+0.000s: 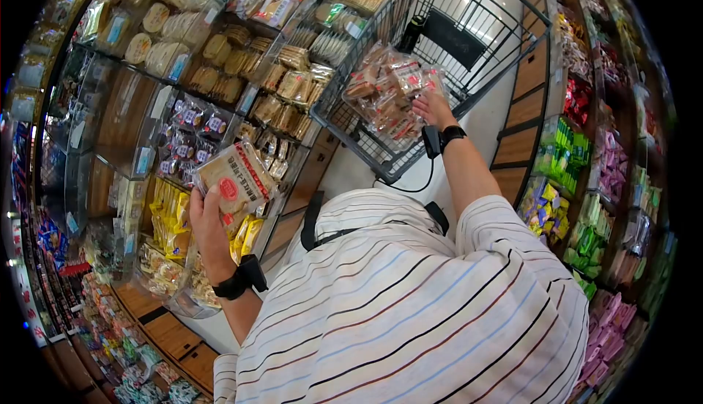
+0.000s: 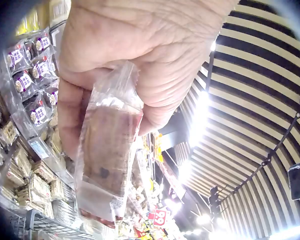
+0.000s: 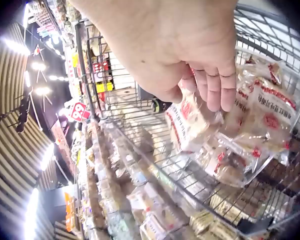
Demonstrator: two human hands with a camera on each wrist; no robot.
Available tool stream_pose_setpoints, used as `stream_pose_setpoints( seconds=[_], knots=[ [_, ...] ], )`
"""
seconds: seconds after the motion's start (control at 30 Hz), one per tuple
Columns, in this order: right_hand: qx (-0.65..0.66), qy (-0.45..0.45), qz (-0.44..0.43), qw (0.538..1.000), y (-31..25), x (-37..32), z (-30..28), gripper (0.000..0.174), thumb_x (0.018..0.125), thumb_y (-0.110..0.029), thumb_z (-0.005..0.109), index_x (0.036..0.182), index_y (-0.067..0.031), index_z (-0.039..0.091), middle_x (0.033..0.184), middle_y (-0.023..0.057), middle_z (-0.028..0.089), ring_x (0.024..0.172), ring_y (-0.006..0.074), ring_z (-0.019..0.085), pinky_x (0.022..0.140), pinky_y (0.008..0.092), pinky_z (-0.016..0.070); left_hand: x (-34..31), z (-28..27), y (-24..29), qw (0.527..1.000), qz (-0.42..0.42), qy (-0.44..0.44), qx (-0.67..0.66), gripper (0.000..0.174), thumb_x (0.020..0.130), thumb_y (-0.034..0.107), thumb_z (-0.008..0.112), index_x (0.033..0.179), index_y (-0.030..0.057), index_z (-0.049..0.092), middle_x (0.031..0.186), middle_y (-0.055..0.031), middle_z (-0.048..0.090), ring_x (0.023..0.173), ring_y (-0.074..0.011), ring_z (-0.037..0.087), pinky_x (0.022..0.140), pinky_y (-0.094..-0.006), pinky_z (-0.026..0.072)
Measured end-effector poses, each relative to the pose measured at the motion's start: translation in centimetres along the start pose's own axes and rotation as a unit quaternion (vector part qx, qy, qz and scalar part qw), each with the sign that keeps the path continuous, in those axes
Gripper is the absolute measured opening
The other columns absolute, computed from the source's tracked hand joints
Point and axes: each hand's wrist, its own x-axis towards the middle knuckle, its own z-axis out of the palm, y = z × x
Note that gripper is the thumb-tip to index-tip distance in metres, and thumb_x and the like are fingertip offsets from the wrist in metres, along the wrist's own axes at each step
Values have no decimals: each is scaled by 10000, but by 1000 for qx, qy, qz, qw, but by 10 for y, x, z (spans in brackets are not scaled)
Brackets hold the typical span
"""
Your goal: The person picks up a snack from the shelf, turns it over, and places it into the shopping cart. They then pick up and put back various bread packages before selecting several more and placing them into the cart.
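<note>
My left hand grips a clear packet of flat food with red and black print, held over the shelf bins. In the left wrist view the packet appears edge-on between thumb and fingers of the left hand. My right hand is at a pile of similar packets in the shopping cart. The right wrist view shows the right hand with its thumb and fingers pinching one packet; other packets lie beside it in a clear container.
Bins of packaged snacks line the left shelf, with yellow packets and purple-labelled packets near my left hand. Another shelf with green packets stands at the right. A black bottle-like object is at the cart's side.
</note>
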Motion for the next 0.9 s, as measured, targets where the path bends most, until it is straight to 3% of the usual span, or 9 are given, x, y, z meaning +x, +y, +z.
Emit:
stream_pose_setpoints(
  seconds=[0.17, 0.3, 0.47, 0.6, 0.7, 0.83, 0.9],
  knots=[
    [-25, -175, -32, 984, -29, -67, 76, 378, 962, -255, 606, 1235, -9, 517, 1071, 135, 631, 976, 233, 648, 796, 363, 574, 4, 13, 9, 999, -25, -34, 23, 308, 969, 169, 580, 1215, -15, 574, 1098, -48, 633, 959, -105, 594, 847, -257, 485],
    [-141, -362, -30, 921, -48, -159, 165, 448, 964, -333, 624, 1246, 5, 541, 1126, 156, 636, 999, 232, 649, 842, 366, 566, 15, 30, 24, 989, -24, -135, 56, 352, 961, 186, 610, 1246, -17, 572, 1065, -33, 642, 917, -87, 586, 812, -247, 486],
    [-205, -491, 18, 847, -42, -232, 225, 522, 970, -387, 617, 1302, 8, 534, 1159, 132, 634, 1028, 217, 649, 874, 360, 564, 35, 36, 28, 961, -59, -227, 147, 380, 973, 214, 601, 1276, -10, 555, 1114, -22, 625, 994, -85, 577, 878, -237, 468],
    [-245, -540, 50, 804, -23, -238, 240, 445, 979, -346, 616, 1268, -14, 553, 1131, 72, 637, 1012, 159, 650, 827, 320, 581, 46, 32, 18, 963, -52, -233, 128, 428, 986, 291, 612, 1289, -6, 559, 1141, -21, 620, 1013, -86, 575, 891, -245, 470],
    [-227, -516, 51, 824, -11, -234, 241, 402, 978, -314, 620, 1245, -19, 562, 1116, 68, 638, 1006, 163, 658, 818, 322, 592, 47, 25, 13, 985, -71, -153, 42, 437, 996, 313, 597, 1301, 3, 561, 1153, -27, 622, 1030, -97, 578, 905, -247, 471],
    [-170, -492, 50, 852, -10, -240, 249, 381, 983, -283, 610, 1253, -20, 553, 1123, 76, 640, 1004, 172, 666, 815, 334, 605, 32, 18, 17, 992, -86, -61, -66, 437, 1025, 358, 533, 1298, 19, 564, 1115, -67, 662, 965, -157, 651, 847, -301, 542],
    [-157, -477, 37, 864, -11, -238, 254, 384, 988, -275, 599, 1263, -14, 542, 1131, 82, 641, 1002, 177, 669, 817, 342, 609, 30, 16, 7, 990, -69, -68, -99, 418, 1021, 351, 538, 1288, 30, 569, 1092, -62, 667, 924, -151, 656, 825, -304, 557]
  ],
)
